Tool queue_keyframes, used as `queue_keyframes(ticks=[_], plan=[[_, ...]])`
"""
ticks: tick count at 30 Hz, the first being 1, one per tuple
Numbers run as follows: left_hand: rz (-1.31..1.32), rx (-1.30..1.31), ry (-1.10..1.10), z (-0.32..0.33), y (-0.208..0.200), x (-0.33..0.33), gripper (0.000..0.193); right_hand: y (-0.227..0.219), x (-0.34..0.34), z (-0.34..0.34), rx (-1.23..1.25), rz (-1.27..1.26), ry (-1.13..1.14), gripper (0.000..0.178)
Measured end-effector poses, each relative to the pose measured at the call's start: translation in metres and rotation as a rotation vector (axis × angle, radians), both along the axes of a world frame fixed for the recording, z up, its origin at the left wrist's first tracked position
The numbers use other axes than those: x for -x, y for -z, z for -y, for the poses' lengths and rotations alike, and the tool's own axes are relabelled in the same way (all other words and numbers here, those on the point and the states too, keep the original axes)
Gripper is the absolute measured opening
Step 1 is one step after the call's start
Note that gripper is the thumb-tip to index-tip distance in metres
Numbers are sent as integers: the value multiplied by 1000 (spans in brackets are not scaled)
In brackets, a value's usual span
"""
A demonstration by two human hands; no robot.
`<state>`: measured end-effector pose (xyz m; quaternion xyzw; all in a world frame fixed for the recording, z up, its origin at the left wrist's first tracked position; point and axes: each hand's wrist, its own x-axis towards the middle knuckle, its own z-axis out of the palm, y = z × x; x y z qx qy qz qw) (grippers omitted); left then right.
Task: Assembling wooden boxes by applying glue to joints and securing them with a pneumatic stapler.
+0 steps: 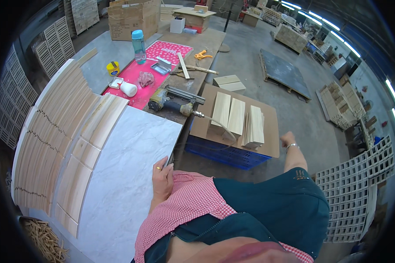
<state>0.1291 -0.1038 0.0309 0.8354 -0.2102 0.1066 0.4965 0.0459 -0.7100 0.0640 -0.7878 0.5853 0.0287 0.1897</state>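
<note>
Along the right edge of the white marbled bench (129, 142), head view: the left hand (163, 179) rests with fingers loosely bent; whether they pinch anything cannot be told. The right hand (288, 139) extends beside a cardboard sheet (270, 127), its finger state indistinct. Stacked wooden slats (236, 116) lie on this sheet, above a blue plastic crate (219, 152). A pneumatic nail gun (173, 105) lies beyond the marbled surface.

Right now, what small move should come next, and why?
Probably bring the right hand over to the wooden slats: nothing shows in it, and they lie close by on the cardboard, while the left hand is at the white panel's edge.
</note>
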Motion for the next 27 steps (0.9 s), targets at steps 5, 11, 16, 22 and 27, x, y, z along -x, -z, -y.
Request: queue_keyframes(ticks=[5,11,16,22,27], plan=[[-9,32,4,1,2,-2,16,52,32,-20,-138,31,46,17],[26,21,15,2,2,-3,15,90,50,-44,-250,-168,-141,14],[30,12,11,0,3,-4,16,99,31,-84,-251,-300,-395,18],[18,22,16,1,2,-2,16,97,-9,-121,-194,-336,-665,24],[22,30,15,0,3,-2,15,96,-27,-151,-147,-301,-827,29]])
